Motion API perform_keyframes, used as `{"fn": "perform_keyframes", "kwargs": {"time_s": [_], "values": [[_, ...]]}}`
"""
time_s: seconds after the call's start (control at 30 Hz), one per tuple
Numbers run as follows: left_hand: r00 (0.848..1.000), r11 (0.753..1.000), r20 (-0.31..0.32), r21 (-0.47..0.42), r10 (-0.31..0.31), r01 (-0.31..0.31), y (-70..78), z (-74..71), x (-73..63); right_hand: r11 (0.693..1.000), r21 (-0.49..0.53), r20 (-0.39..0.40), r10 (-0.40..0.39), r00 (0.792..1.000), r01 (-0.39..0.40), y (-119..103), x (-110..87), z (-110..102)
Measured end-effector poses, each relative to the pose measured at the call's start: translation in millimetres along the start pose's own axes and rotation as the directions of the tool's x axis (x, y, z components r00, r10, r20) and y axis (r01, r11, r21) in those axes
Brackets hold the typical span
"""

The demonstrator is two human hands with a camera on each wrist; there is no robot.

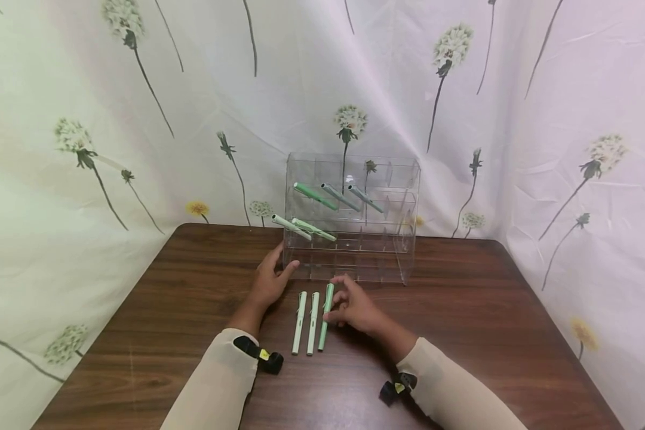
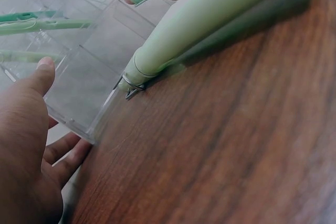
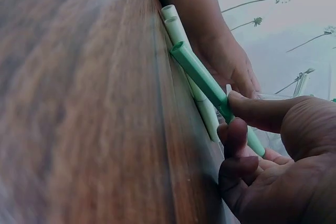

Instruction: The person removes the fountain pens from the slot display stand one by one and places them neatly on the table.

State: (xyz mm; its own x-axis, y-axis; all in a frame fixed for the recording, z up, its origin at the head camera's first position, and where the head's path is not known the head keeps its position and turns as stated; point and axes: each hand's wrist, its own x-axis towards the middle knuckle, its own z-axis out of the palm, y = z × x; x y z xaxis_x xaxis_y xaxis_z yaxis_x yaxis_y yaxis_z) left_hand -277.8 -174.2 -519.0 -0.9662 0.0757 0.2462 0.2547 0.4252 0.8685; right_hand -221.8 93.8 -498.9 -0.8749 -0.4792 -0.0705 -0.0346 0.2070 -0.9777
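My right hand (image 1: 356, 309) pinches a green pen (image 3: 202, 74) between thumb and fingers; in the right wrist view one end of it tilts up off the table. Left of it two pale green pens (image 1: 299, 328) lie side by side on the table, clips toward the rack. My left hand (image 1: 269, 282) is at the lower left corner of a clear acrylic pen rack (image 1: 376, 273). Its thumb (image 2: 46, 72) is in front of the rack and its fairly straight fingers lie along the side, partly hidden behind the palm.
In the rack's upper tier lean a bright green pen (image 1: 314, 196) and two grey-blue pens (image 1: 341, 197). Two pale green pens (image 1: 291, 227) lean in the tier below. A flower-printed cloth (image 1: 204, 89) hangs behind the brown wooden table (image 1: 193, 298).
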Motion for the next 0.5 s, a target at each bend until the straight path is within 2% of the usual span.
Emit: {"fn": "perform_keyframes", "kwargs": {"time_s": [0.23, 0.5], "values": [[1.0, 1.0, -0.005, 0.012, 0.011, -0.01, -2.0, 0.4, 1.6, 0.999, -0.021, -0.034, 0.032, 0.999, -0.032, 0.9, 1.3, 1.1], [1.0, 1.0, 0.0, -0.002, 0.002, -0.002, -2.7, 0.1, 1.2, 0.996, -0.081, -0.004, 0.036, 0.999, -0.036, 2.8, 3.9, 0.2]]}}
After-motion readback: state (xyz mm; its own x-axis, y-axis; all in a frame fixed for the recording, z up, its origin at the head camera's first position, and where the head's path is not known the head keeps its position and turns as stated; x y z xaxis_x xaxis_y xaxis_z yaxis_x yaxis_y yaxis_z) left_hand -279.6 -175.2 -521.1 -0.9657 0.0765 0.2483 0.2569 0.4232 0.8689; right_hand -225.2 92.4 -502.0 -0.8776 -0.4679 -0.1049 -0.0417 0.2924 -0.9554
